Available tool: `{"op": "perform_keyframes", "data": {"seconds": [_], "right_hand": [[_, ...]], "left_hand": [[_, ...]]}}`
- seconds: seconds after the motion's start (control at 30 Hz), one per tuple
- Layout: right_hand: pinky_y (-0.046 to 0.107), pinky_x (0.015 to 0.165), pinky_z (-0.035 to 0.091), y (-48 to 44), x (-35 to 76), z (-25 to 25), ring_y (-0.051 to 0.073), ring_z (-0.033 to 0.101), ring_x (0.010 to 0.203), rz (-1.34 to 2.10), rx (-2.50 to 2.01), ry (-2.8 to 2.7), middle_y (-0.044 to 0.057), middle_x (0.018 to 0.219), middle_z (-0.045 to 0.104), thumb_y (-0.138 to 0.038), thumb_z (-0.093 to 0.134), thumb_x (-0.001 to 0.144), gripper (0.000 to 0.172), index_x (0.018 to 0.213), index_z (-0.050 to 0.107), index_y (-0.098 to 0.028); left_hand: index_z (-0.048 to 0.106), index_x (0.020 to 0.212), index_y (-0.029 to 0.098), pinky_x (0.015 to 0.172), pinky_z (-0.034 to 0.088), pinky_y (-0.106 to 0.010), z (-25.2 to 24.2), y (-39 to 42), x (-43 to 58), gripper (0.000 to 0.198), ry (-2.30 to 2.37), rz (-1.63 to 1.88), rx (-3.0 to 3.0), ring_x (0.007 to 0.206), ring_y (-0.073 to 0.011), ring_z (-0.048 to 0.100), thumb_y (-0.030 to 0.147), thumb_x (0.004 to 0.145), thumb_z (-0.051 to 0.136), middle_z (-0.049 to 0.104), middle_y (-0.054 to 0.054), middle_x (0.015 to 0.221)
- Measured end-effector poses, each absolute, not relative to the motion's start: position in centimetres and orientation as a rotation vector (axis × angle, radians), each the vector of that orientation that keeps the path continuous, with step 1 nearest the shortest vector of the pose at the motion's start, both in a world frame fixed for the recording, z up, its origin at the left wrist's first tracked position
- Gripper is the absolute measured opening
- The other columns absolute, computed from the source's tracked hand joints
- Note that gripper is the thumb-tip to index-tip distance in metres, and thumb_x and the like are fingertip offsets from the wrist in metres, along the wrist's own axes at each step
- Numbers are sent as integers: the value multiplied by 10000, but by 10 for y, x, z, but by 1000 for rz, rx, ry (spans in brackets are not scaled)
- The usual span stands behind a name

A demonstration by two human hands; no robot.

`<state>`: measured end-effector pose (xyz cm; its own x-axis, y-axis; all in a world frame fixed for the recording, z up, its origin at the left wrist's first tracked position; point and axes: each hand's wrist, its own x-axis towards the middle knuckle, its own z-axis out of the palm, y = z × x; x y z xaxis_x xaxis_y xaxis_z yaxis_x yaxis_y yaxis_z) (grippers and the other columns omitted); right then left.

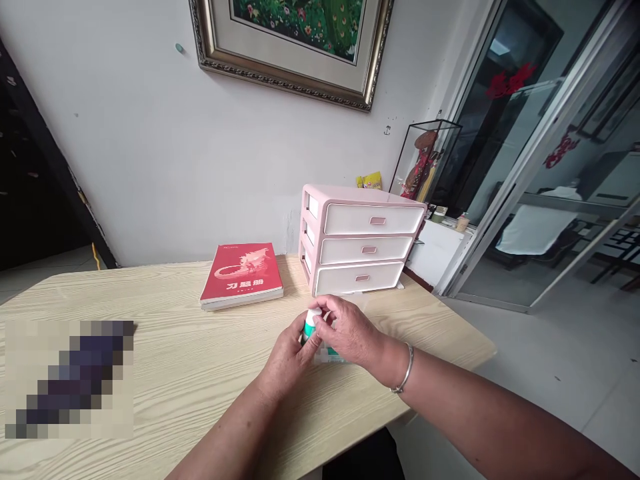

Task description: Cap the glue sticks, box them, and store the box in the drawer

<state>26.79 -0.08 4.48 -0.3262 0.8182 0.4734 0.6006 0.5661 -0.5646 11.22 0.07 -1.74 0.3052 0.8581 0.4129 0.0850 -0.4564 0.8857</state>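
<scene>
Both my hands meet over the light wooden table (165,373), just in front of a pink drawer unit. My left hand (289,357) is closed around a small green and white bottle (310,327), held upright. My right hand (350,330) pinches the bottle's white cap with its fingertips; a silver bangle sits on that wrist. A small white and green box (330,355) lies on the table under my right hand, mostly hidden.
A pink three-drawer unit (363,240) with all drawers closed stands at the table's far edge. A red book (243,275) lies to its left. A blurred dark patch (70,380) covers the left of the table. Framed picture on the wall; glass doors at right.
</scene>
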Motion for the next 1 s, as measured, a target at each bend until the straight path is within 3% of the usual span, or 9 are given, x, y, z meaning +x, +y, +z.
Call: {"op": "perform_keyframes", "data": {"seconds": [0.07, 0.13, 0.3, 0.4, 0.53, 0.73, 0.87, 1.0], "right_hand": [[275, 736, 497, -1, 269, 44, 143, 640, 830, 545, -1194, -2002, 36, 1018, 697, -227, 513, 920, 295, 1208, 577, -219], [289, 751, 484, 2, 279, 43, 164, 644, 863, 623, -1331, -2057, 50, 1005, 706, -281, 499, 935, 270, 1169, 607, -199], [292, 671, 428, 7, 311, 37, 220, 626, 823, 685, -1705, -2588, 47, 938, 690, -346, 656, 807, 254, 1023, 650, -213], [284, 638, 400, 9, 316, 35, 212, 606, 766, 685, -1724, -2743, 37, 903, 667, -368, 639, 815, 246, 1019, 638, -230], [286, 725, 421, 15, 314, 29, 234, 600, 930, 649, -1709, -2688, 85, 1113, 631, -376, 724, 747, 455, 1165, 621, -225], [251, 646, 380, 23, 318, 17, 161, 547, 754, 674, -1604, -2587, 26, 850, 633, -317, 665, 806, 143, 822, 648, -175], [248, 610, 397, 19, 308, 15, 140, 518, 677, 658, -1492, -2201, -7, 717, 581, -345, 589, 875, 208, 765, 593, -169], [267, 567, 476, 10, 278, 18, 143, 577, 623, 1099, -1344, -1743, 7, 806, 635, -490, 519, 927, 300, 963, 601, -203]], "left_hand": [[568, 1237, 169, 815, 521, -340, -18, 1, 113, 407, 870, 1218, 1610, 883, -214, 661, 425, 921, 570, 696, -81, 997], [546, 1194, 163, 665, 526, -310, -21, 5, 112, 428, 917, 1214, 1430, 739, -187, 645, 469, 897, 584, 672, -53, 888], [547, 1027, 174, 508, 471, -261, -25, 16, 107, 381, 1081, 1250, 1092, 638, -151, 594, 515, 863, 584, 630, -37, 838], [549, 923, 173, 502, 462, -253, -25, 18, 105, 379, 1082, 1216, 993, 624, -138, 579, 536, 831, 611, 632, -43, 832], [547, 878, 174, 485, 448, -241, -27, 18, 104, 372, 1040, 1180, 923, 597, -125, 559, 517, 789, 662, 634, -38, 804], [575, 913, 169, 501, 463, -234, -28, 18, 105, 344, 931, 1138, 859, 580, -116, 564, 445, 775, 726, 646, -25, 757], [593, 987, 164, 622, 542, -291, -23, 11, 110, 337, 782, 1082, 780, 697, -171, 659, 373, 785, 763, 686, -65, 824], [596, 1044, 179, 788, 570, -359, -16, 0, 118, 348, 507, 1036, 711, 888, -227, 699, 370, 809, 768, 703, -105, 1028]]}}
